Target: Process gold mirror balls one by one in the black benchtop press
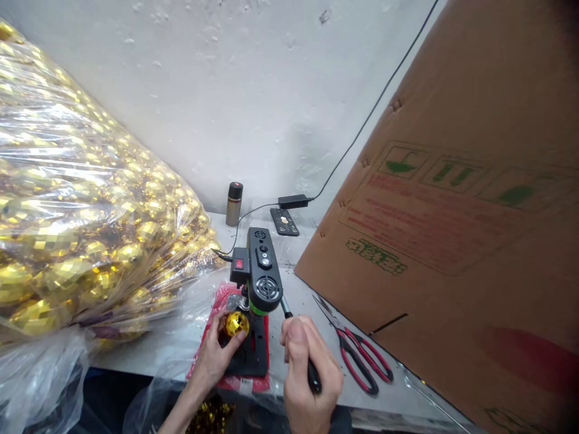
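The left hand (217,346) grips a faceted gold ball (236,323) between thumb and fingers, over the black base (257,355) of a small drill press (265,265) on the desk (296,289). The right hand (312,367) is closed around the press's lever handle (313,378). Red-and-black scissors (364,355) lie to the right, beside a cardboard box (434,223); a plastic bag (90,229) of gold balls bulges at left.
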`<state>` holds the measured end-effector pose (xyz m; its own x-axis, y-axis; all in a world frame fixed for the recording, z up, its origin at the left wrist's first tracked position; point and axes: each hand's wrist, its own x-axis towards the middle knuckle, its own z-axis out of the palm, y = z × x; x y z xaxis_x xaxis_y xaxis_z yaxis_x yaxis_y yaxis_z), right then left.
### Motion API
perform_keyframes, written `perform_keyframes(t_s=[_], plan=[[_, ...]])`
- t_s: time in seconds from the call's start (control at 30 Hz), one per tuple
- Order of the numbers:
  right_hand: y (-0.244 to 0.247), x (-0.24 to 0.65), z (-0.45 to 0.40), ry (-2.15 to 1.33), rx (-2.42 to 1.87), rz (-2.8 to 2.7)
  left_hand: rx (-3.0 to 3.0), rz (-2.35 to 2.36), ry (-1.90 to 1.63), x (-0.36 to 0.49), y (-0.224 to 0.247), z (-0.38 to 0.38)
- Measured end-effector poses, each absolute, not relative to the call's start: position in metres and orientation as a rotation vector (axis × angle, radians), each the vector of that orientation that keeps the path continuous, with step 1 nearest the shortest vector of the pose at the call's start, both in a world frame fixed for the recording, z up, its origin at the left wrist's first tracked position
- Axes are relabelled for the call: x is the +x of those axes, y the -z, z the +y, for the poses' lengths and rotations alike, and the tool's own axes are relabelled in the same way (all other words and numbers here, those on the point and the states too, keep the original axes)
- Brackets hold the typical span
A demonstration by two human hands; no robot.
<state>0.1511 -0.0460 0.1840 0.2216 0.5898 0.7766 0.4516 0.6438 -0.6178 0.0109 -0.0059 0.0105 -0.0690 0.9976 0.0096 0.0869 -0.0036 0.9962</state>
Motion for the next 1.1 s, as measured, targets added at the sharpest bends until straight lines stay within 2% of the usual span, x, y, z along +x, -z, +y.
perform_keyframes(t_s=[0.27, 0.67, 1.1], plan=[[-0.179, 0.153, -0.049, -0.103, -0.940, -1.441, 1.555, 1.424, -1.167, 0.014, -0.013, -0.016], [-0.175, 0.151, -0.051, -0.090, -0.951, -1.433, 1.546, 1.449, -1.161, 0.013, -0.011, -0.016], [-0.193, 0.151, -0.047, -0.148, -0.987, -1.415, 1.756, 1.347, -1.107, 0.015, -0.007, -0.016]])
